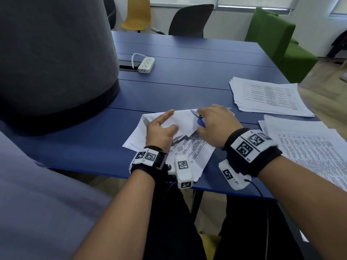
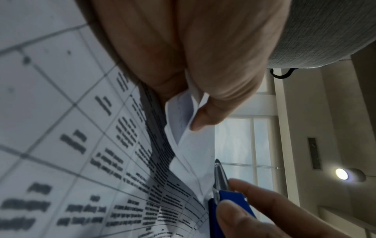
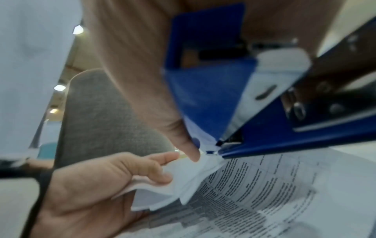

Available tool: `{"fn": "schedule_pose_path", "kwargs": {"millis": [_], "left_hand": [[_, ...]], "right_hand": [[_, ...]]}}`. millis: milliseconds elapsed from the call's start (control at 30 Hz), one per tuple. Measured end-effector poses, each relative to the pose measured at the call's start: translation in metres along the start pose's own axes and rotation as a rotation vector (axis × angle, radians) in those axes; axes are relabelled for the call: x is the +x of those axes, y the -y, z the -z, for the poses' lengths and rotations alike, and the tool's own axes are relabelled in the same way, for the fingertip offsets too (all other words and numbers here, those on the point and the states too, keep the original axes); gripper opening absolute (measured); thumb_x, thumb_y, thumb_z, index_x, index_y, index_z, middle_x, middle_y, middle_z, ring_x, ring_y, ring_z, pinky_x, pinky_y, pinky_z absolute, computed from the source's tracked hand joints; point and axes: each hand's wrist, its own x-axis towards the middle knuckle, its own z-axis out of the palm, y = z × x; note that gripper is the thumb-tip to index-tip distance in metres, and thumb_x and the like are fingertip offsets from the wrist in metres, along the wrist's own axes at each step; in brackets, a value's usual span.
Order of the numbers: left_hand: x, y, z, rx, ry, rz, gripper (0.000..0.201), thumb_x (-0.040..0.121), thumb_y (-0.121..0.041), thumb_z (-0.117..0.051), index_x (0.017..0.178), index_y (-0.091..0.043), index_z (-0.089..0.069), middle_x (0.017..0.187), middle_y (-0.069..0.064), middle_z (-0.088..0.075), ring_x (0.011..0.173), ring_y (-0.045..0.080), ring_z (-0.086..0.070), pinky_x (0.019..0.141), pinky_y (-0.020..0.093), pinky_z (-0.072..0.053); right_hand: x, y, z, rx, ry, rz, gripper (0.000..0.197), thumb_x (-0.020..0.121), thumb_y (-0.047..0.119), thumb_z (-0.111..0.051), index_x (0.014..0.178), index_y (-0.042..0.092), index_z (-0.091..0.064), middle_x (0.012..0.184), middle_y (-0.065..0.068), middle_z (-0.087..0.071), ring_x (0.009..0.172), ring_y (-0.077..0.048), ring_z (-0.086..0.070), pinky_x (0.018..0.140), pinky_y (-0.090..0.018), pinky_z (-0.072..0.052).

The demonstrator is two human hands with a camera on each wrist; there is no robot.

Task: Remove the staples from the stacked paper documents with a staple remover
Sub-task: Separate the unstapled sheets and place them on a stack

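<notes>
The stapled paper [image 1: 189,147] lies on the blue desk [image 1: 187,72]. It looks thin, floppy and easy to tear. The left hand [image 1: 161,128] pinches its folded-back corner. The right hand [image 1: 216,124] grips the blue staple remover [image 1: 199,120], best held by its handle.

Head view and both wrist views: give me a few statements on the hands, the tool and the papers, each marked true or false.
1. The right hand holds a blue staple remover. True.
2. The left hand lies flat and idle on bare table. False: its fingers pinch folded-back sheets of the document.
3. The tool's metal tip points at the folded-back part of the document in front of the person. True.
4. The white power strip lies on top of a paper stack. False: it lies on the blue table, apart from the papers.
5. More printed stacks lie to the person's right. True.
</notes>
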Motion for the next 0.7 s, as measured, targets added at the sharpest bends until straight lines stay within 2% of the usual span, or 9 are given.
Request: {"fn": "schedule_pose_path", "kwargs": {"millis": [67, 133, 267, 400, 500, 567, 600, 633, 700], "left_hand": [[-0.001, -0.001, 0.0, -0.001, 0.022, 0.007, 0.053, 0.071, -0.001, -0.07, 0.107, -0.04, -0.077, 0.084, 0.011, -0.073, 0.078, 0.028, -0.061, 0.088, 0.07, -0.053], [-0.002, -0.002, 0.0, -0.014, 0.048, 0.022, 0.053, 0.073, 0.001, -0.069, 0.111, -0.036, -0.075, 0.087, 0.014, -0.073, 0.08, 0.031, -0.063, 0.088, 0.071, -0.053], [-0.002, -0.004, 0.0, -0.028, 0.063, 0.023, 0.055, 0.075, 0.002, -0.069, 0.118, -0.032, -0.073, 0.103, 0.018, -0.076, 0.083, 0.031, -0.069, 0.089, 0.068, -0.055], [-0.006, -0.005, -0.005, -0.045, 0.092, 0.049, 0.052, 0.085, 0.003, -0.071, 0.126, -0.029, -0.069, 0.107, 0.016, -0.076, 0.086, 0.034, -0.074, 0.086, 0.061, -0.059], [-0.009, -0.012, -0.01, -0.027, 0.08, 0.063, 0.036, 0.083, -0.015, -0.072, 0.118, -0.024, -0.072, 0.113, 0.01, -0.074, 0.102, 0.033, -0.073, 0.091, 0.051, -0.059], [-0.01, -0.023, -0.011, -0.074, 0.087, 0.143, 0.027, 0.082, -0.021, -0.065, 0.107, -0.014, -0.074, 0.107, 0.01, -0.065, 0.094, 0.03, -0.067, 0.078, 0.038, -0.058], [-0.009, -0.026, -0.012, -0.052, 0.117, 0.172, 0.042, 0.077, -0.016, -0.06, 0.118, -0.009, -0.069, 0.102, 0.012, -0.062, 0.086, 0.03, -0.062, 0.066, 0.031, -0.055], [-0.007, -0.029, -0.013, 0.04, 0.155, 0.16, 0.059, 0.069, -0.011, -0.056, 0.128, -0.014, -0.063, 0.1, 0.013, -0.06, 0.081, 0.028, -0.059, 0.058, 0.025, -0.048], [-0.005, -0.04, -0.014, 0.49, 0.254, 0.042, 0.082, 0.069, -0.007, -0.059, 0.149, -0.019, -0.045, 0.107, 0.011, -0.061, 0.083, 0.025, -0.06, 0.062, 0.027, -0.048]], "right_hand": [[-0.002, 0.004, -0.001, -0.046, -0.021, 0.021, 0.012, 0.087, 0.02, -0.056, 0.082, 0.024, -0.045, 0.087, -0.001, -0.042, 0.088, -0.03, -0.051, 0.07, -0.033, -0.036], [-0.002, 0.009, -0.004, -0.121, -0.027, 0.036, 0.01, 0.088, 0.023, -0.057, 0.098, 0.022, -0.054, 0.094, -0.002, -0.04, 0.096, -0.033, -0.051, 0.076, -0.039, -0.046], [-0.004, 0.013, -0.01, -0.212, -0.074, 0.075, 0.038, 0.09, 0.026, -0.061, 0.126, 0.02, -0.052, 0.107, -0.006, -0.047, 0.1, -0.034, -0.05, 0.078, -0.043, -0.045], [-0.009, 0.017, -0.01, -0.109, -0.157, 0.173, 0.056, 0.094, 0.034, -0.058, 0.147, 0.023, -0.041, 0.118, -0.009, -0.049, 0.103, -0.033, -0.048, 0.088, -0.046, -0.049], [-0.01, 0.016, 0.002, 0.128, -0.278, 0.151, 0.055, 0.093, 0.033, -0.061, 0.145, 0.022, -0.047, 0.108, -0.009, -0.052, 0.095, -0.028, -0.05, 0.084, -0.037, -0.045], [-0.012, 0.006, 0.013, 0.218, -0.293, 0.097, 0.047, 0.091, 0.032, -0.064, 0.137, 0.021, -0.055, 0.099, -0.006, -0.058, 0.089, -0.026, -0.053, 0.08, -0.032, -0.041], [-0.014, -0.001, 0.019, 0.245, -0.291, 0.063, 0.04, 0.091, 0.032, -0.064, 0.129, 0.02, -0.06, 0.095, -0.005, -0.062, 0.086, -0.026, -0.055, 0.08, -0.032, -0.043], [-0.016, -0.011, 0.022, 0.298, -0.277, 0.016, 0.033, 0.091, 0.032, -0.064, 0.121, 0.018, -0.063, 0.093, -0.004, -0.067, 0.085, -0.026, -0.057, 0.081, -0.034, -0.046], [-0.024, -0.029, 0.028, 0.459, -0.217, -0.103, 0.024, 0.093, 0.026, -0.061, 0.113, 0.013, -0.066, 0.095, -0.006, -0.071, 0.087, -0.028, -0.064, 0.083, -0.038, -0.053]]}}
